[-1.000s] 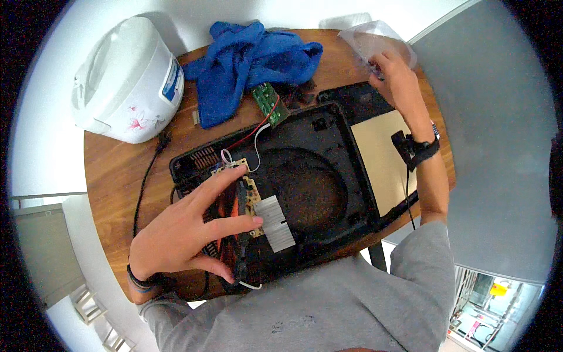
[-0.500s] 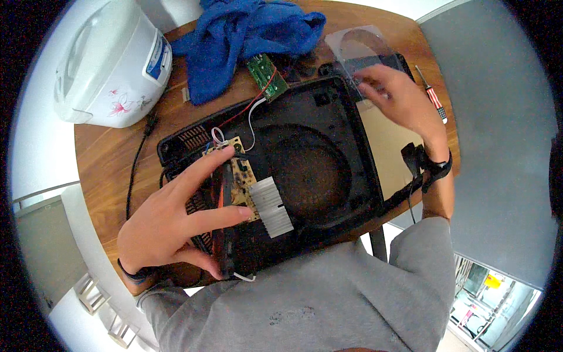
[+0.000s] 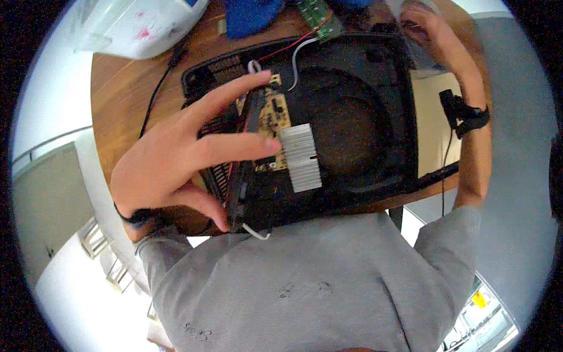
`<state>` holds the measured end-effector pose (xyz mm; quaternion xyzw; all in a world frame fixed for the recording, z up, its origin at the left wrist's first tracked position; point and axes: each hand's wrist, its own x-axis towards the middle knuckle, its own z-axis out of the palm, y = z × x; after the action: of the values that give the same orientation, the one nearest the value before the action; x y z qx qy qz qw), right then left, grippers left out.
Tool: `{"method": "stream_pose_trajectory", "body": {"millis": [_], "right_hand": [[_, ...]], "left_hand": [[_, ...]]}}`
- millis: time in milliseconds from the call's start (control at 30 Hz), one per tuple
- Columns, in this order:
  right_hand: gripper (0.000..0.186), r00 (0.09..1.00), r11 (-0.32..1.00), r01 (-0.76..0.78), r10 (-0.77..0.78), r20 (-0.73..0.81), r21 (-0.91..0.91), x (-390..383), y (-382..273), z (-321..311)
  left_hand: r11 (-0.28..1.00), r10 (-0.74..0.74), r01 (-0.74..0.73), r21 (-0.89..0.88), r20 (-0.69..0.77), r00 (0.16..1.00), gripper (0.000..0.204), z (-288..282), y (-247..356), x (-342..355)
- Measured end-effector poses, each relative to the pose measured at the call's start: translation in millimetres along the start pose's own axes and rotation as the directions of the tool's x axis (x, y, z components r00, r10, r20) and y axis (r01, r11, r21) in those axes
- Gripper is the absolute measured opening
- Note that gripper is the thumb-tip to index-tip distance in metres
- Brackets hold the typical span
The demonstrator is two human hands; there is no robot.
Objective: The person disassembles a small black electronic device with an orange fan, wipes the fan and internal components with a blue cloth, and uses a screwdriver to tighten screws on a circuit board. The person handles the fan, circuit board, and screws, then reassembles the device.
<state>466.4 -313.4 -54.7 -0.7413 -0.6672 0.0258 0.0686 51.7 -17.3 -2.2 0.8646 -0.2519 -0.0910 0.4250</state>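
My left hand (image 3: pixel 158 164) spreads over a tan circuit board (image 3: pixel 272 108), thumb and fingertips gripping the board and the dark strip (image 3: pixel 234 196) along its side. A ribbed silver heatsink (image 3: pixel 302 158) is attached at the board's right. Both sit in a black plastic housing (image 3: pixel 404 164) with a round recess. My right hand (image 3: pixel 437 38), fingers curled, holds a clear plastic bag (image 3: pixel 413 56) at the upper right; what is inside is hard to make out. A small green board (image 3: pixel 316 20) with red and white wires lies beyond the housing.
A white appliance with flowers (image 3: pixel 141 23) is at upper left, beside a blue cloth (image 3: pixel 246 14). A black cord (image 3: pixel 153 97) runs along the wooden table (image 3: pixel 114 94). A tan panel (image 3: pixel 434 152) lies right of the housing, under my right forearm.
My right hand and the plastic bag have moved, with the hand now farther toward the table's back. My left hand keeps its grip. The whole view has shifted, raising the table in it.
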Motion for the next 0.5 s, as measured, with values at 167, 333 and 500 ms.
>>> {"method": "stream_pose_trajectory", "body": {"millis": [167,333,500], "right_hand": [[0.036,0.942,0.972,-0.228,0.205,0.266,0.060,20.7,7.9,1.0],[0.020,0.978,0.988,-0.136,0.122,0.170,0.073,4.4,31.1,19.3],[0.015,0.983,0.958,-0.174,0.154,0.102,0.227,-10.9,13.6,7.9]], "left_hand": [[1.000,0.002,-0.002,-0.021,-0.023,1.000,0.098,-0.1,-3.8,-5.8],[0.999,-0.001,0.000,-0.042,-0.018,1.000,0.098,-0.6,-5.2,-7.1],[0.994,-0.049,0.047,-0.099,-0.017,0.999,0.095,-3.7,-4.8,-14.5]]}}
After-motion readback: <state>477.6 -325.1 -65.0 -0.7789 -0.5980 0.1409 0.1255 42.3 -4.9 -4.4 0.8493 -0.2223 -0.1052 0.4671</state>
